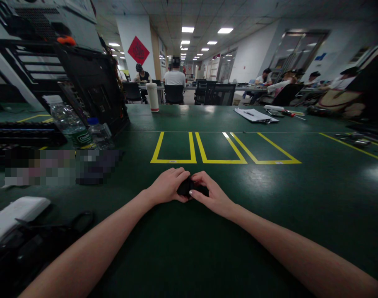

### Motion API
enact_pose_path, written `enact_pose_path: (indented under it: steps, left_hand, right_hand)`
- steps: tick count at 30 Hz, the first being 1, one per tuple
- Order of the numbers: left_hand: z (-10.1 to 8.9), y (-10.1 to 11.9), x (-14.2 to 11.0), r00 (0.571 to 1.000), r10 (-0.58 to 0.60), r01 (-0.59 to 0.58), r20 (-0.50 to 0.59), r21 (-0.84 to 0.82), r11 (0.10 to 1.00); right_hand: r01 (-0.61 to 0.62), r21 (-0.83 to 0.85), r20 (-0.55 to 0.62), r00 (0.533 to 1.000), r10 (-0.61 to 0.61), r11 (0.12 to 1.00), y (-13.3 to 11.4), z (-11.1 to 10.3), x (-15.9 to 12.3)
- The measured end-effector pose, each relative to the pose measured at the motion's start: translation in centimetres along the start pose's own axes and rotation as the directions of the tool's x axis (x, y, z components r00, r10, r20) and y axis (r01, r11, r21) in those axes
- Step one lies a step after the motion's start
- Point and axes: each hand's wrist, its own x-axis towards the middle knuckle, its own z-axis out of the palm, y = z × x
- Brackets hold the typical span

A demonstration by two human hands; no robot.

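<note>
A small black object with a rounded outline sits between my two hands, just above or on the green tabletop. My left hand is closed around its left side, thumb below and fingers over the top. From the right, my right hand pinches its edge, with the thumb and bent fingers at the side facing me. Fingers cover much of the object, so its exact kind is not clear. Beyond my hands lie rectangles of yellow tape on the table.
At left stand a black computer case, a large plastic bottle and a blue-capped bottle. A white cup and a clipboard with paper are farther back. Black cables lie near left. Several people sit in the background.
</note>
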Motion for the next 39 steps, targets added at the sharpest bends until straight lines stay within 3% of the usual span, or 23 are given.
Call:
enact_pose_path:
  steps: [11,22,30,33,39]
  left_hand:
    - [-0.13,0.18,0.01,1.0,-0.003,0.003,-0.002,0.003,1.0]
    - [0.02,0.12,0.13,1.0,0.013,-0.013,-0.006,0.019,1.0]
    - [-0.18,0.17,0.04,1.0,0.015,-0.015,0.002,0.01,1.0]
    - [-0.05,0.04,0.03,1.0,0.013,-0.013,-0.007,0.02,1.0]
    - [-0.04,0.13,0.07,1.0,0.018,-0.018,-0.007,0.022,1.0]
  right_hand:
    - [-0.096,0.005,0.025,0.995,0.096,0.995,-0.29,-0.03,0.25]
    - [0.04,-0.069,-0.058,0.997,-0.044,0.997,0.12,-0.12,0.25]
    - [-0.087,0.017,0.028,0.996,0.087,0.996,-0.14,0.02,0.22]
    - [-0.05,0.004,0.046,0.998,0.05,0.999,-0.21,-0.02,0.03]
    - [0.052,-0.084,-0.048,0.997,-0.056,0.995,0.05,-0.09,-0.03]
